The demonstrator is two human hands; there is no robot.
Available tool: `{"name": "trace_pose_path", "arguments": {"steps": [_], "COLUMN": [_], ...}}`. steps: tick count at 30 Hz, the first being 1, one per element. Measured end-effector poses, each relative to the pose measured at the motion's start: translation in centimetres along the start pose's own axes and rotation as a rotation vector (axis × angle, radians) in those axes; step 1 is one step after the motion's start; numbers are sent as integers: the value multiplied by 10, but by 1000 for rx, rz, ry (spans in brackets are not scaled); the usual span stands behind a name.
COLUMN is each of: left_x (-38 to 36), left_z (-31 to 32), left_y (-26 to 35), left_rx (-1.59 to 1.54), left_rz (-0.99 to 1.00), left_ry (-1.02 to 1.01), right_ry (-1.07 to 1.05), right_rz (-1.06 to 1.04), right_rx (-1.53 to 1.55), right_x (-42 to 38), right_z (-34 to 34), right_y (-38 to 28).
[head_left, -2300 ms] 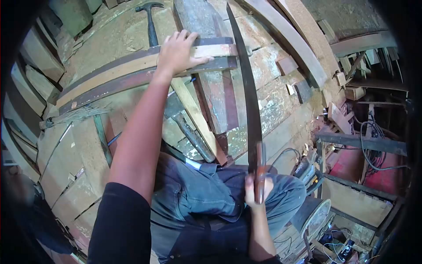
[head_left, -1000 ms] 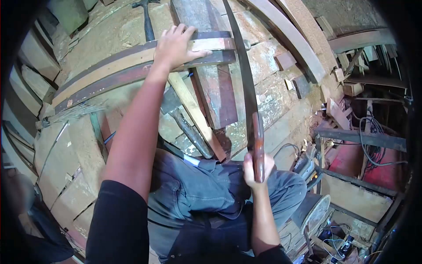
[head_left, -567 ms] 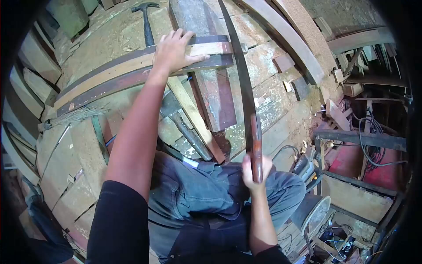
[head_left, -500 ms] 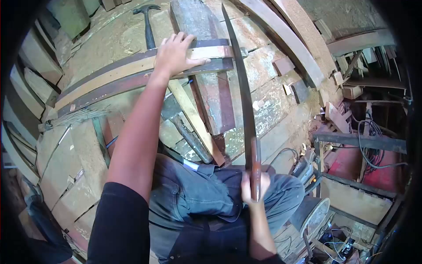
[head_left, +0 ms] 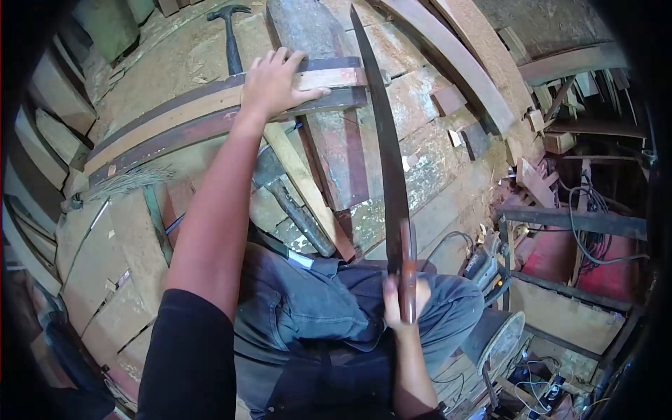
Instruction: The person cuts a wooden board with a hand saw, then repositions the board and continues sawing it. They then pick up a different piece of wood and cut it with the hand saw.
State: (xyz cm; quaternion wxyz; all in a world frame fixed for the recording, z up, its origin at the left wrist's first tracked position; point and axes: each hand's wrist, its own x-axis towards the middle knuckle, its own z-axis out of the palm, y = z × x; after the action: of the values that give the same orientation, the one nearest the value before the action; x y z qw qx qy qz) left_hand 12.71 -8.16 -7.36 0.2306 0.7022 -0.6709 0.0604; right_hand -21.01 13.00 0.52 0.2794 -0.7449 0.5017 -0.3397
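Note:
My left hand presses on a curved, striped wooden piece, fingers over its far edge and thumb along the near side. That piece lies across a thick wooden block on the floor. My right hand grips the wooden handle of a handsaw, near my right knee. Its long dark blade points away from me, passing close by the right end of the curved piece. A mallet-like wooden tool and a pale wooden strip lie between my legs and the block.
A claw hammer lies beyond the curved piece. Long curved boards rest at the upper right, near small wood offcuts. A bundle of bristles sits at left. Cables and a metal frame stand at right.
The view has shifted slightly. The saw blade sits at a slightly different angle, its broad side turned more into view. Both hands keep their holds.

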Motion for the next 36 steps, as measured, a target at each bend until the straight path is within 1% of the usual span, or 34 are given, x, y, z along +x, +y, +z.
{"name": "trace_pose_path", "arguments": {"steps": [2, 3, 4, 6, 8, 10, 11, 12, 13, 14, 15, 16, 18, 20, 22, 23, 24, 26, 27, 29, 30, 31, 32, 33, 34, 36], "left_x": [2, 3, 4, 5, 7, 5, 5, 4, 3, 4, 5, 4, 6, 6, 5, 4, 4, 3, 4, 5, 5, 8, 7, 5, 2, 3], "left_z": [1, 2, 2, 4, 1, -1, -2, -2, -1, -1, 0, 0, -1, -2, -1, -3, -2, 2, 0, -2, -2, -1, 0, 0, 0, 1], "left_y": [-1, -2, -4, -5, -1, 0, -1, -2, -2, 0, -1, -2, -3, 0, -1, 1, 0, -1, 0, 0, 0, 0, 0, -3, -3, 0], "left_rx": [3, -5, -2, 1, -20, -4, -14, -14, -16, -20, -32, -36, -6, -19, -20, -30, -26, -21, -23, -4, 12, 13, 2, -5, -2, -1], "left_rz": [4, -2, -4, 2, -5, -29, -11, -10, -20, -24, -22, -19, -7, -31, -36, -40, -35, -9, -29, -18, -11, -10, -10, -14, -20, -27], "left_ry": [10, 12, 11, 18, 5, -8, 2, -3, -5, -5, -6, -6, -10, -24, -24, -23, -25, 32, -1, -1, -1, 2, -5, -10, -12, 6], "right_ry": [-27, -24, -26, -6, -52, -28, 11, 31, -3, -32, -23, -21, -37, -56, -35, -11, 20, -10, -7, -30, -41, -72, -37, -65, -17, -47], "right_rz": [74, 68, 67, 160, -36, -25, 225, 194, 182, 170, 166, 156, 172, -6, 30, 221, 64, 211, 221, 166, 192, 20, 17, 12, 61, 63], "right_rx": [97, 88, 91, 93, -42, 6, 189, 187, 139, 90, 126, 161, 126, -11, 71, 197, 89, 183, 186, 180, 181, -33, 4, -22, 94, 23], "right_x": [23, 30, 31, 32, 4, 1, 0, 9, 18, 38, 45, 49, 39, 11, 3, 3, 13, 44, 46, 52, 36, 20, -7, -24, -32, 1], "right_z": [17, 26, 24, 9, -8, -11, -5, 2, 3, 7, 13, 16, 5, -8, -9, -4, 2, 16, 17, 19, 13, 1, -5, -17, -18, -9], "right_y": [9, 16, 13, 8, 12, -1, -2, 6, 10, -4, -4, -2, 4, 3, -9, -10, -2, 2, 3, 9, 9, 6, 8, 7, 15, 10]}}
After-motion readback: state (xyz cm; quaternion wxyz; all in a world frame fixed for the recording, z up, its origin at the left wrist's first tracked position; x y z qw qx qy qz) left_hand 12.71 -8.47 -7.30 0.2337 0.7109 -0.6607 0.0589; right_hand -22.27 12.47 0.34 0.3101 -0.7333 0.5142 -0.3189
